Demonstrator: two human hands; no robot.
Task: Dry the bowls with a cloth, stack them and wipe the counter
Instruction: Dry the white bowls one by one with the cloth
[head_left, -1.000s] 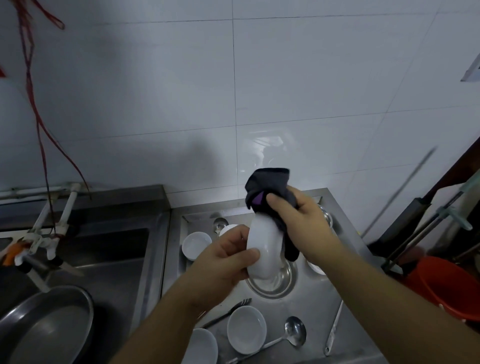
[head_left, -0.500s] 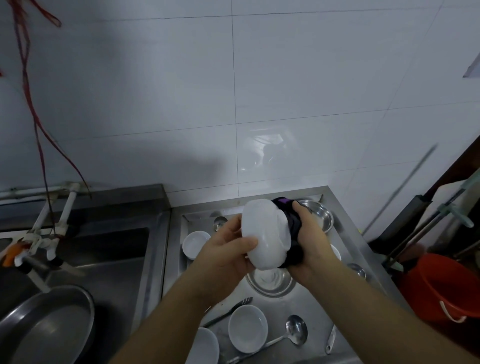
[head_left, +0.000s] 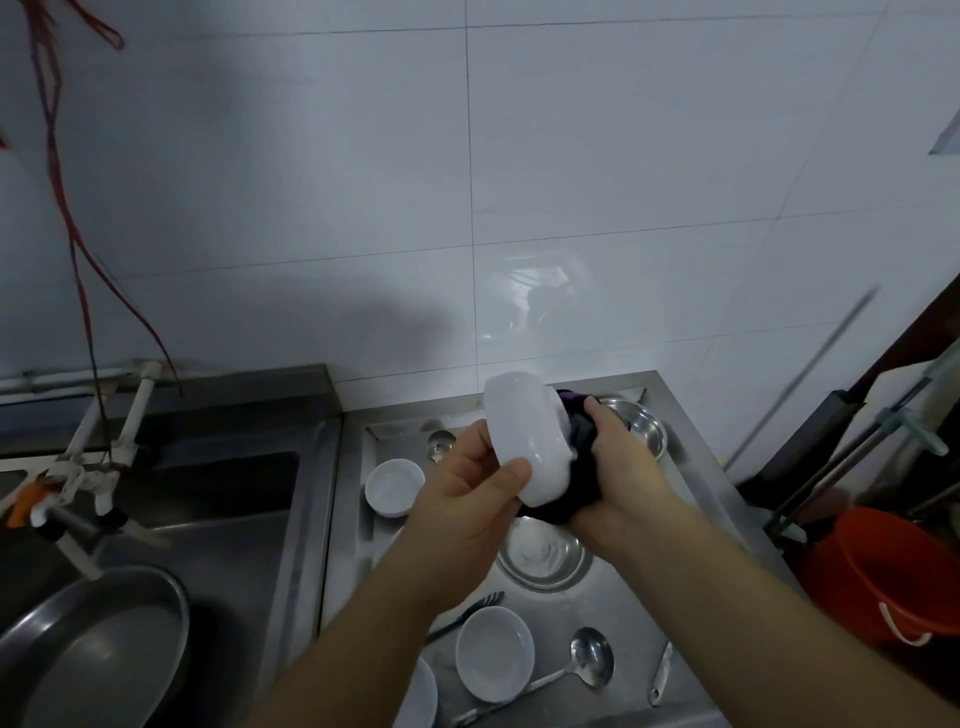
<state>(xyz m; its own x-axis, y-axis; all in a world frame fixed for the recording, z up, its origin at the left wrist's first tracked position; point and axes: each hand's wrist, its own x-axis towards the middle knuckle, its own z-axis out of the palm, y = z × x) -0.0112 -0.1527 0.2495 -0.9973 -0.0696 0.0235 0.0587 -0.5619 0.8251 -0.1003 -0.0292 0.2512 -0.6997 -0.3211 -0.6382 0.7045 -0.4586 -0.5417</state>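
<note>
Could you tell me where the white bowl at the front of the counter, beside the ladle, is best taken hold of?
Pinch the white bowl by its rim, coming from above: it sits upright and open, and the near edge looks clear, while the ladle lies close on its right.

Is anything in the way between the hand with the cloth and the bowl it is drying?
Nothing visible. The right hand presses the dark cloth straight against the white bowl, which the left hand holds up above the steel counter. Only the cloth lies between hand and bowl.

Head camera looks down, close, over the steel counter (head_left: 613, 613) toward the tiled wall (head_left: 571, 182).
</note>
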